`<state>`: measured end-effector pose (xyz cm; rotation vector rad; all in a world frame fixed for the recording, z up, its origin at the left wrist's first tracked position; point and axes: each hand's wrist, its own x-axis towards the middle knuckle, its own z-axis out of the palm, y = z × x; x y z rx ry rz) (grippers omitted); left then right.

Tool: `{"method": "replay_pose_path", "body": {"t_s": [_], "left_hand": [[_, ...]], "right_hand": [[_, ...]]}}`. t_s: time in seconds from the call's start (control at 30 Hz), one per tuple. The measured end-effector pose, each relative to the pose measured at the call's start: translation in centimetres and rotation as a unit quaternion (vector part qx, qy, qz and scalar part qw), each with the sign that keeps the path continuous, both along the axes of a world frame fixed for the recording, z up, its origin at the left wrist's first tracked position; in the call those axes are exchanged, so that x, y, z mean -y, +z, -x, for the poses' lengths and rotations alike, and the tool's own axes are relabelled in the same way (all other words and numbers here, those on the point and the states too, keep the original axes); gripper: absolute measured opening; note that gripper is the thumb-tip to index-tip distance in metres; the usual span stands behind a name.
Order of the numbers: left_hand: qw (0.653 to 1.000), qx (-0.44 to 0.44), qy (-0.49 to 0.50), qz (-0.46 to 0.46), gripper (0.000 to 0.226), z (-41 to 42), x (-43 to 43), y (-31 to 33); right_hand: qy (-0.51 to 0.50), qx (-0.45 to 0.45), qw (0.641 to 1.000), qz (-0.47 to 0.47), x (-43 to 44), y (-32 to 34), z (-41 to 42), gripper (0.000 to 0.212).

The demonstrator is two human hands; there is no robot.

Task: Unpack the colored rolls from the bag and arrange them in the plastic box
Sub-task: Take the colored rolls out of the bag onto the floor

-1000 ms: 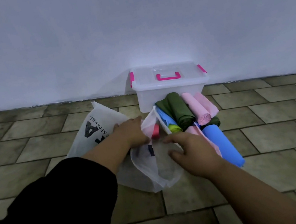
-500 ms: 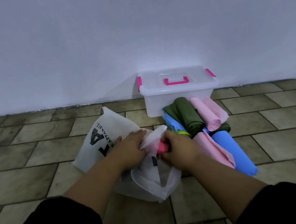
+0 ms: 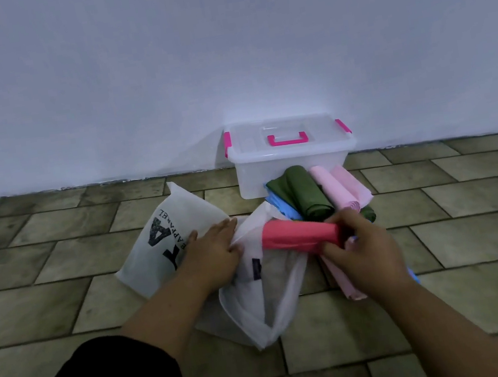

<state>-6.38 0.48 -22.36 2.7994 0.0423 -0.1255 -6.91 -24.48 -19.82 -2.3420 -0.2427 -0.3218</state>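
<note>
A white bag (image 3: 179, 232) with black lettering lies on the tiled floor. My left hand (image 3: 215, 252) presses flat on it and pinches its edge near the mouth. My right hand (image 3: 361, 248) grips one end of a red-pink roll (image 3: 297, 235), which hangs level just above the bag's mouth. Behind it, a pile of rolls lies on the floor: a dark green roll (image 3: 302, 194), a light pink roll (image 3: 335, 187) and a blue roll (image 3: 283, 207). The clear plastic box (image 3: 292, 162) with pink latches stands against the wall, its lid on.
A pale wall (image 3: 221, 62) runs right behind the box. Another pink roll (image 3: 344, 281) lies under my right wrist. Brown floor tiles (image 3: 476, 233) spread to the left, right and front of the pile.
My right hand reached into the bag's mouth, closed on the red-pink roll and drew it out to the right. My left hand stayed on the bag.
</note>
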Motion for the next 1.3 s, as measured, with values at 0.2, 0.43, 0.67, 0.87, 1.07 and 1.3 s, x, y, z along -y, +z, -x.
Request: {"method": "replay_pose_path", "body": {"t_s": [0.2,0.43,0.67,0.87,1.07,1.3], "left_hand": [[0.999,-0.01,0.034,-0.03,0.056,-0.5,0.9,-0.4],[0.998,-0.036,0.028,-0.037,0.068,-0.3,1.2,0.0],[0.945,0.256,0.202,0.041,0.062,2.0,-2.9,3.9],[0.953,0.08,0.29,0.04,0.031,3.0,-7.2,2.4],[0.95,0.215,0.225,0.004,0.019,3.1,-5.5,5.7],[0.933,0.338,0.096,-0.078,0.023,1.8,-2.5,13.0]], "right_hand": [[-0.136,0.092,0.981,-0.101,4.0,-1.8,2.5,0.033],[-0.16,0.023,0.981,0.111,4.8,-4.0,1.7,0.038],[0.046,0.062,0.995,0.062,-0.6,-3.9,5.6,0.068],[0.122,-0.028,0.979,0.159,-2.4,-7.0,7.3,0.088],[0.102,-0.065,0.975,0.188,-2.6,-6.9,7.0,0.084],[0.106,-0.055,0.967,0.225,-2.7,-7.1,7.0,0.078]]}}
